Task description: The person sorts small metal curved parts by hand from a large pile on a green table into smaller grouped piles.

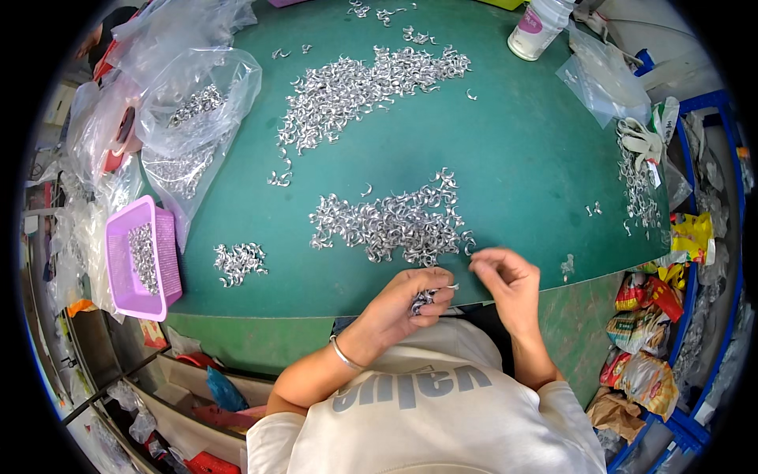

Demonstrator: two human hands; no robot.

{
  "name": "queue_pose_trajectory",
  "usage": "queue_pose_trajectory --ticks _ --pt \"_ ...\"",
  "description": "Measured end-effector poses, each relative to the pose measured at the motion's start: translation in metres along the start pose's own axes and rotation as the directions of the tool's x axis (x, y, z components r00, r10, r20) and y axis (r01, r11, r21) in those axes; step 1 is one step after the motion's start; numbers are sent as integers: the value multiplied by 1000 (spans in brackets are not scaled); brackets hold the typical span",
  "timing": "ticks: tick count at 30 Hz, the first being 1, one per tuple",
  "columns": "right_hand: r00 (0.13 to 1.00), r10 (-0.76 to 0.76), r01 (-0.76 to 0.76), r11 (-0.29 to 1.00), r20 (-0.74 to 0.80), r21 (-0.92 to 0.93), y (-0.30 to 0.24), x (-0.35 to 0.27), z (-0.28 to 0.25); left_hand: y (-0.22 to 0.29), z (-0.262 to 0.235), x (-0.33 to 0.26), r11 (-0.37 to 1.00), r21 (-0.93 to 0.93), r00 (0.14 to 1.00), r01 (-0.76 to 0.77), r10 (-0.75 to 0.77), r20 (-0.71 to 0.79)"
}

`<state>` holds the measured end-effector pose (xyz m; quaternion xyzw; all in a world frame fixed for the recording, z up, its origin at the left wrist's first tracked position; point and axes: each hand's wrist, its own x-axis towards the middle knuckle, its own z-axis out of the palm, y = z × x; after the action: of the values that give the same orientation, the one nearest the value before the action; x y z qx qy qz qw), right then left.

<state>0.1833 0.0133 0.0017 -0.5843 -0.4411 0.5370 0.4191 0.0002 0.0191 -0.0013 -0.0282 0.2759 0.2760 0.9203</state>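
My left hand (412, 294) is closed around several small curved silver metal pieces (422, 301), which show between its fingers at the table's front edge. One piece sticks out by the thumb and forefinger. My right hand (509, 283) is just to the right, its thumb and fingers drawn together; whether a piece is between the tips I cannot make out. Beyond both hands lies a heap of the same curved metal pieces (395, 223), its right end close to my right fingertips. A smaller pile of pieces (240, 262) sits to the left.
A larger spread of pieces (355, 91) covers the far part of the green table (521, 158). At left are a purple basket (170, 261) holding pieces and a clear plastic bag (237, 95) with more. A white bottle (539, 31) stands far right, with gloves (641, 141) at the right edge.
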Motion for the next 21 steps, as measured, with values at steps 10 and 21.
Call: queue_pose_trajectory --ticks 10,21 --pt "822 -552 448 478 138 -756 19 22 -1 1 1 1 925 240 955 -296 282 92" --pt "947 -304 322 899 107 -296 -19 2 -1 -7 8 5 554 689 798 -467 599 60"
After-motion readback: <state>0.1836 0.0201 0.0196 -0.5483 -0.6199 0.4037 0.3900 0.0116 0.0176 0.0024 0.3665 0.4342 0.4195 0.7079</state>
